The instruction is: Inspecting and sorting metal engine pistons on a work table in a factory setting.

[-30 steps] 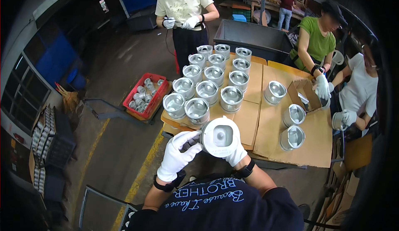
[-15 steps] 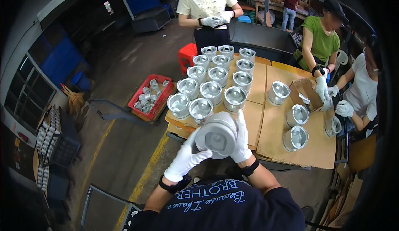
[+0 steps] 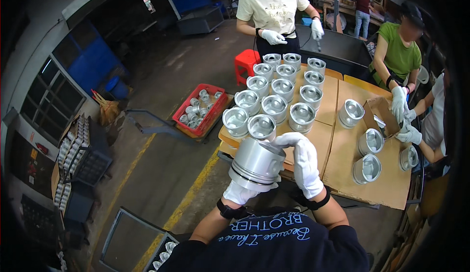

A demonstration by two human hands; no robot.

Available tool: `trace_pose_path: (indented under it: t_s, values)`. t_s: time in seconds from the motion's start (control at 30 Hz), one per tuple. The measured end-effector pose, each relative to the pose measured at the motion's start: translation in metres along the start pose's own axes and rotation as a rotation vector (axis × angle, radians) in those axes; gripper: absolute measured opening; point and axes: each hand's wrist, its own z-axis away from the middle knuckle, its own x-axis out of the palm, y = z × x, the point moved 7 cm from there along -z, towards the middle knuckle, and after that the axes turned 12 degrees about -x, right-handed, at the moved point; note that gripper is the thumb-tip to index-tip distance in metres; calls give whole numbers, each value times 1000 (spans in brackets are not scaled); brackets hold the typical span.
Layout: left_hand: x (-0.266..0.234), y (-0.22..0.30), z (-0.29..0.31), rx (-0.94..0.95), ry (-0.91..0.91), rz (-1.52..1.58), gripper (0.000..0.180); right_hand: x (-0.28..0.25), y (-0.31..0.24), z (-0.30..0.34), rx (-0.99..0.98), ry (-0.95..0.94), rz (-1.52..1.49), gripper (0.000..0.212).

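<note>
A silvery metal piston (image 3: pixel 258 162) is held up in front of me, tilted, its grooved ring end down and its open skirt facing away. My left hand (image 3: pixel 240 193), in a white glove, supports it from below; most of its fingers are hidden by the piston. White-gloved too, my right hand (image 3: pixel 304 164) curls its fingers over the upper right rim. Just beyond, rows of similar pistons (image 3: pixel 274 106) stand on the cardboard-covered table (image 3: pixel 323 137), the closest (image 3: pixel 262 127) partly behind the held one.
Across the table stands a person in a cream shirt (image 3: pixel 274 10). At right, gloved co-workers work by an open cardboard box (image 3: pixel 381 113) and several more pistons (image 3: pixel 367 168). A red crate (image 3: pixel 221 92) of small metal parts sits on a trolley at left, near a red stool (image 3: pixel 246 62).
The piston has been turned from its round end facing me to its side. My left hand has gone beneath it; my right fingers now bend over the rim. The person opposite has parted their hands.
</note>
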Motion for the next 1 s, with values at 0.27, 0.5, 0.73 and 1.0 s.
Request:
trace_pose_path:
  t_s: [0.27,0.5,0.73,1.0]
  values:
    - [-3,23,19,332,144,182,55,3,-10,37,-98,-176,402,85]
    - [5,37,24,538,254,-91,67,20,3,51,32,-188,437,109]
    - [17,47,21,623,349,-152,92,21,7,50,188,-163,268,128]
    - [46,50,36,940,608,-704,94,23,22,55,353,49,-163,128]
